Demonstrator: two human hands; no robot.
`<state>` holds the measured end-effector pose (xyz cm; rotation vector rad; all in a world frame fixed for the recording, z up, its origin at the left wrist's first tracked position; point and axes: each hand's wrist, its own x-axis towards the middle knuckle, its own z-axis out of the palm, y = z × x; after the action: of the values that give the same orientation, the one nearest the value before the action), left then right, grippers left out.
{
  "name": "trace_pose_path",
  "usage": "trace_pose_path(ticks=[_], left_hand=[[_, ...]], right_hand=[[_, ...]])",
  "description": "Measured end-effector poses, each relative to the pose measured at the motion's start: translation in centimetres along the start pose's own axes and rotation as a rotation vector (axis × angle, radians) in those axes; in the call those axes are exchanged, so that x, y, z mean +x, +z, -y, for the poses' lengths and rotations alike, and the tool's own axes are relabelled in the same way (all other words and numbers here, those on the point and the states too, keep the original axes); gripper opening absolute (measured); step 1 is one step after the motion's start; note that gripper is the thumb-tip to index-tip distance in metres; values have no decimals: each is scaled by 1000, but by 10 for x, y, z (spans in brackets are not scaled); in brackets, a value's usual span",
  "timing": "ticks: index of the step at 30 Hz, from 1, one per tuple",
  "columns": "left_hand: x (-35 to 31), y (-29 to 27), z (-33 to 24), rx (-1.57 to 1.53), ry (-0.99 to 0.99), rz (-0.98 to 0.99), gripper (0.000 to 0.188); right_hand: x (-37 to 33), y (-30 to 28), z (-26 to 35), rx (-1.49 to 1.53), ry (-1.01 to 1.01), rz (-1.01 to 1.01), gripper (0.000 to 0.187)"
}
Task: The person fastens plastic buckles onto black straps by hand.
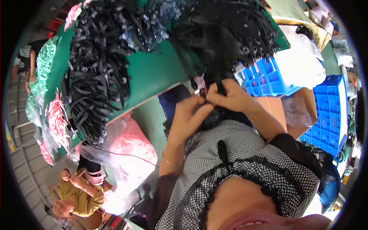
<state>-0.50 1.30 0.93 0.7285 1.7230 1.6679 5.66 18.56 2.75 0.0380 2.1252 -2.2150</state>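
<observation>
My right hand (232,97) is closed, its thumb and fingers pinching a black strap (220,86) that comes down from the table edge. Beside it, almost touching, my left hand (188,115) has its fingers curled in; whatever they may grip is too small to make out. Both hands are in front of my waist, just off the near edge of the green table (153,73). A big heap of black straps (226,34) lies right above them on the table. Another long heap of black straps (97,65) covers the left side and hangs over the edge.
Dark shiny pieces (151,28) lie between the heaps. Green strips (43,71) and pink strips (57,120) sit far left. Pink goods fill a clear bag (132,149) below the table. Blue crates (326,111) and a cardboard box (274,109) stand right. A co-worker (78,195) sits lower left.
</observation>
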Motion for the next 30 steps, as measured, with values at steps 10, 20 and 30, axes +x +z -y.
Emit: trace_pose_path(ticks=[10, 20, 30], left_hand=[[-10, 13, 17, -675, -15, 37, 31], [-7, 19, 44, -1026, -47, 86, 32], [3, 12, 11, -555, -164, 80, 32]], right_hand=[[-12, 11, -9, 386, 52, 157, 19], [-18, 13, -18, 782, 68, 186, 24], [-7, -11, -6, -212, -361, 101, 26]])
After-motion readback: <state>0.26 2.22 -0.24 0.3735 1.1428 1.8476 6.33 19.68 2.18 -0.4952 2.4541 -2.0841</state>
